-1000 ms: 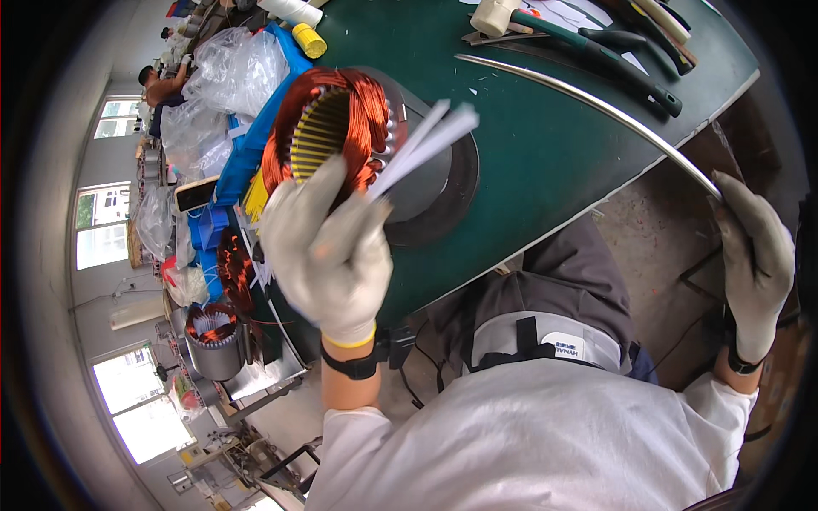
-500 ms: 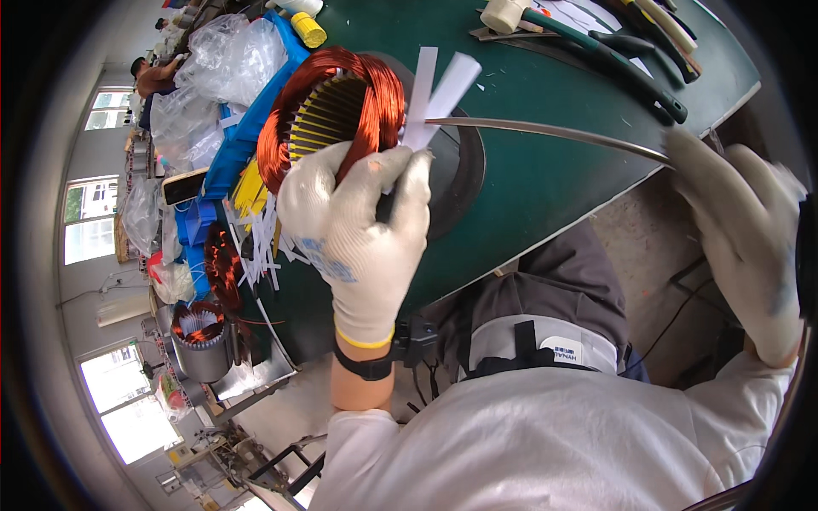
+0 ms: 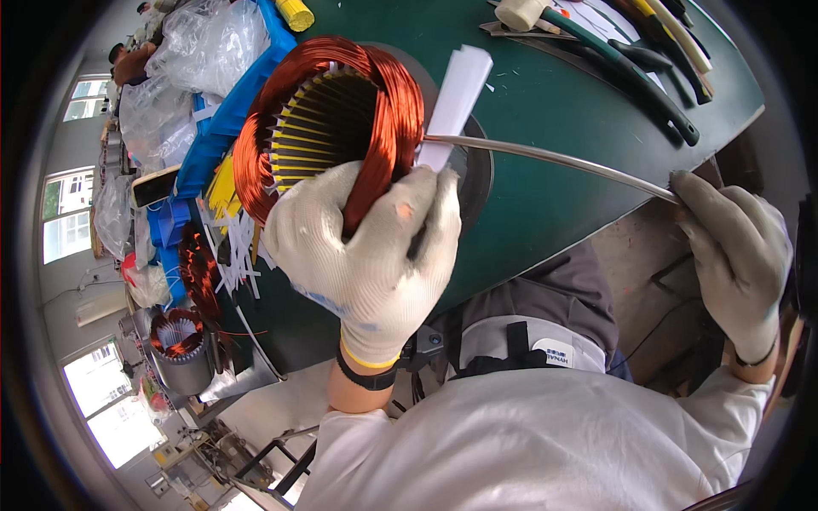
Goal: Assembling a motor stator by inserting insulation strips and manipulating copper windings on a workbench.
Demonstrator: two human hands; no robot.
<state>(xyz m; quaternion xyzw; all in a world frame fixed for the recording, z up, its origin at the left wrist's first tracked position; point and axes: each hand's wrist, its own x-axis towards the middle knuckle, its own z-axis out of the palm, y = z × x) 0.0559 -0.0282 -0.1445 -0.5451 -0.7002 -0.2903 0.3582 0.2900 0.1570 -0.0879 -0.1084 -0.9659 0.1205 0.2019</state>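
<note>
Copper windings (image 3: 396, 111) form a thick ring around the yellow-lined bore of the stator core (image 3: 294, 145), at the left part of the green tabletop (image 3: 545, 204). Hands: well apart. Left hand (image 3: 366, 247), gloved — laid against the lower windings, fingertips pinched on the lower end of the white slips (image 3: 460, 85). Right hand (image 3: 740, 255), gloved — fingertips clamped on one end of a thin curved rod (image 3: 554, 155); the opposite end crosses the slips beside the windings. Blue tray (image 3: 247, 95): left of the stator core.
</note>
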